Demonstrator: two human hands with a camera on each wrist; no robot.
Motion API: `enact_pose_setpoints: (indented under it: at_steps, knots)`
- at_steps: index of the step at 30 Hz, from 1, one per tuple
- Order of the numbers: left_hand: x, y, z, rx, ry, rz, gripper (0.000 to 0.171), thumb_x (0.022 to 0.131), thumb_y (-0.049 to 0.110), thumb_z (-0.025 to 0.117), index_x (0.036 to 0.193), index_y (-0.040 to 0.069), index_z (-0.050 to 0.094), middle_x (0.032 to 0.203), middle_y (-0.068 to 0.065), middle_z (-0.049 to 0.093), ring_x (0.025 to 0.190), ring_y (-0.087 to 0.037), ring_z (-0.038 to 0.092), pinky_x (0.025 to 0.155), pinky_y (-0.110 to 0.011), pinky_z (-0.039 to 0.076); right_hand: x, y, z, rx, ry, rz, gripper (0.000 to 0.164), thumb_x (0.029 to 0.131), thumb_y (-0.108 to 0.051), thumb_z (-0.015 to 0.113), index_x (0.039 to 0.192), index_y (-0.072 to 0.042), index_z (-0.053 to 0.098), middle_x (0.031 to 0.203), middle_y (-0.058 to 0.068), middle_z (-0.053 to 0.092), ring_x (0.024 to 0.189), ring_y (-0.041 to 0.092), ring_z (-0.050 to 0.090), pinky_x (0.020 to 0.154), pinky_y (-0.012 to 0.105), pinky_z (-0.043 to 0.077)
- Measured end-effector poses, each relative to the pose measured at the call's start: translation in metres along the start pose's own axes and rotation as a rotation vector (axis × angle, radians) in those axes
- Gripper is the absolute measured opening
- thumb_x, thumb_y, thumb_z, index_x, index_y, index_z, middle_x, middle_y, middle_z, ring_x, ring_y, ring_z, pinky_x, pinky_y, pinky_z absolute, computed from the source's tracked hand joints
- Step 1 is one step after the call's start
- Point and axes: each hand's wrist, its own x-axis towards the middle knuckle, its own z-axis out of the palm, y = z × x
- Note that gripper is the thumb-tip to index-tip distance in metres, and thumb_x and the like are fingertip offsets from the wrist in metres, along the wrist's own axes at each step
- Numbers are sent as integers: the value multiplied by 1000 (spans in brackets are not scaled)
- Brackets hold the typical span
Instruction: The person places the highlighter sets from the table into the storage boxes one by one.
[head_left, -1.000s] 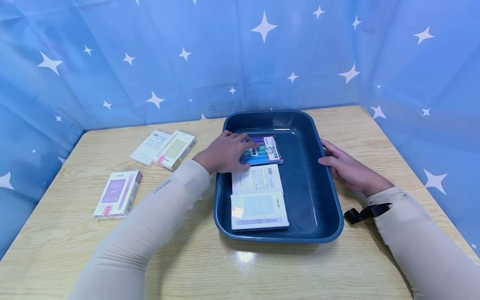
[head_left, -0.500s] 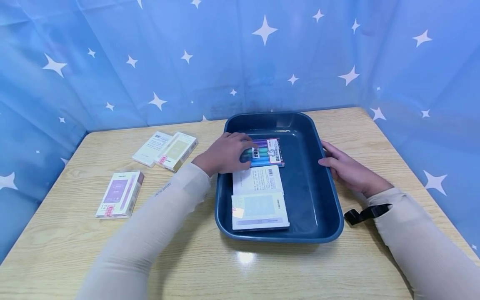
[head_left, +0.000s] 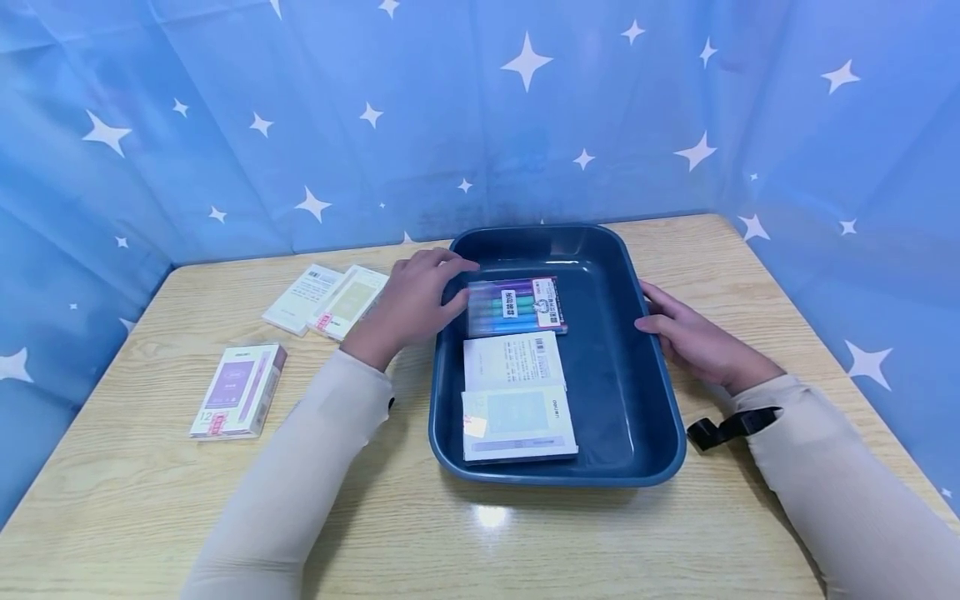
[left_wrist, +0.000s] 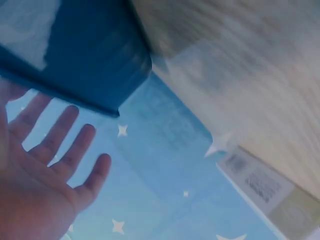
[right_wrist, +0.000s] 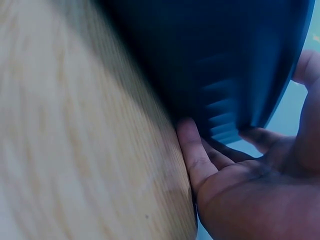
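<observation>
A dark blue plastic tray (head_left: 615, 375) sits on the table. Inside lies a clear pack of coloured pens (head_left: 516, 305) with a white label, and in front of it two white boxes, the nearer box (head_left: 521, 423) overlapping the farther box (head_left: 517, 360). My left hand (head_left: 412, 298) is at the tray's left rim, fingers spread and holding nothing; in the left wrist view its palm and straight fingers show beside the tray wall. My right hand (head_left: 697, 337) grips the tray's right side, thumb over the rim, fingers against the outer wall in the right wrist view.
On the table (head_left: 390, 533) at left lie a white-and-purple box (head_left: 236, 390), a white box (head_left: 296, 302) and a white-and-yellow box (head_left: 343, 302) partly behind my left hand. A blue curtain with white stars (head_left: 337, 125) hangs behind the table.
My left hand has let go of the pen pack and moved left to the tray's rim. The pack lies in the tray, now uncovered. My right hand has stayed on the tray.
</observation>
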Motion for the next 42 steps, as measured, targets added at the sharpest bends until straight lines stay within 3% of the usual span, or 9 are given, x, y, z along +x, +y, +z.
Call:
enact_pose_setpoints:
  at_steps: [4, 8, 12, 21, 26, 30, 37, 39, 42]
  knots:
    - [-9, -11, -7, 32, 73, -47, 41, 99, 33, 58, 139, 23, 59, 141, -7, 56, 136, -30, 47, 109, -55, 36, 0, 0, 0, 6, -7, -2, 68, 108, -30, 41, 162, -28, 1, 150, 9, 34, 88, 6, 60, 84, 20, 50]
    - [-19, -26, -14, 57, 160, -102, 40, 98, 28, 60, 137, 20, 61, 136, -10, 60, 130, -34, 52, 101, -57, 40, 0, 1, 0, 2, 1, -6, 68, 108, -29, 41, 162, -27, 1, 139, 6, 42, 68, 12, 52, 78, 23, 50]
    - [-26, -38, -21, 54, 191, -170, 40, 97, 26, 60, 137, 17, 61, 139, -12, 59, 130, -37, 52, 98, -60, 39, 1, 0, 0, -4, 7, -5, 68, 108, -28, 41, 162, -26, 1, 135, 1, 44, 67, 12, 50, 76, 23, 49]
    - [-32, -54, -21, 49, 115, -305, 47, 98, 30, 58, 143, 16, 55, 140, -17, 54, 127, -41, 51, 100, -64, 35, 0, -1, 1, 14, -16, -9, 68, 108, -27, 40, 162, -26, -2, 158, 17, 25, 102, 2, 58, 87, 18, 49]
    - [-35, -63, -24, 56, 85, -354, 53, 97, 32, 61, 146, 16, 50, 143, -20, 50, 129, -44, 49, 103, -68, 33, -1, 0, 1, 6, -13, -15, 68, 108, -28, 40, 162, -26, 0, 151, 12, 33, 87, 7, 59, 85, 20, 50]
    - [-38, -70, -27, 54, 63, -386, 56, 97, 33, 61, 148, 16, 48, 143, -23, 48, 128, -47, 48, 102, -70, 33, -1, 0, 1, 4, -9, -2, 68, 108, -29, 41, 162, -27, -1, 153, 14, 30, 82, 6, 57, 83, 20, 49]
    - [-42, -76, -25, 36, -3, -420, 58, 97, 34, 57, 150, 15, 43, 147, -25, 44, 127, -50, 46, 100, -70, 34, -1, 1, 0, -26, 3, 2, 68, 108, -29, 39, 162, -26, -1, 156, 17, 26, 89, 9, 57, 85, 20, 48]
    - [-43, -78, -24, 34, -17, -431, 59, 97, 34, 57, 151, 15, 42, 148, -25, 43, 128, -51, 46, 100, -71, 34, -1, 0, 0, -26, 7, 8, 68, 108, -30, 40, 162, -27, -1, 154, 17, 29, 83, 10, 56, 83, 20, 48]
    - [-43, -80, -23, 27, -42, -443, 61, 97, 34, 58, 152, 15, 40, 149, -26, 40, 129, -52, 45, 101, -71, 34, -2, -1, 0, -18, 1, 11, 68, 108, -30, 40, 162, -27, -2, 158, 19, 24, 93, 5, 57, 85, 18, 47]
